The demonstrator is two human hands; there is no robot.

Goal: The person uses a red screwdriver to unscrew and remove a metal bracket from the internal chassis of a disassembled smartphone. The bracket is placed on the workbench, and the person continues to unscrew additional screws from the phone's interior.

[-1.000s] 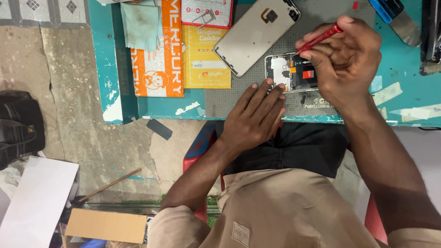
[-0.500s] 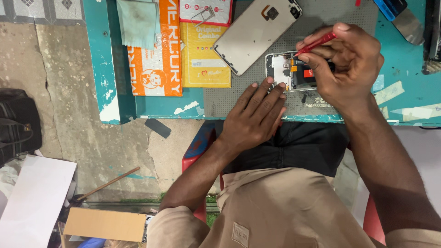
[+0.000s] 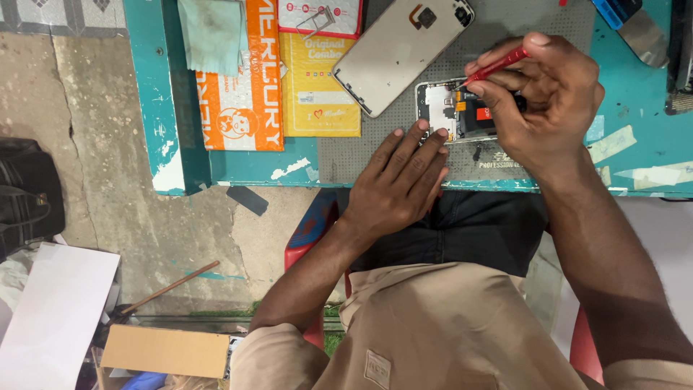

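An opened phone (image 3: 456,110) with its circuit parts showing lies on a grey work mat (image 3: 375,148) on a teal table (image 3: 180,130). My right hand (image 3: 548,105) grips a red screwdriver (image 3: 498,66), its tip down on the phone's upper part. My left hand (image 3: 397,184) lies flat on the mat with fingers stretched, the fingertips touching the phone's near corner. The phone's detached pale back cover (image 3: 401,50) rests on the mat just beyond.
Orange and yellow packets (image 3: 245,94) and a green cloth (image 3: 213,32) lie on the table's left part. Tape scraps (image 3: 613,144) stick at the right. On the floor are a black bag (image 3: 25,195), white sheet (image 3: 50,318), cardboard box (image 3: 166,350) and a stick (image 3: 170,287).
My right hand has shifted the screwdriver slightly left and lower on the phone. My left hand stays flat in the same spot.
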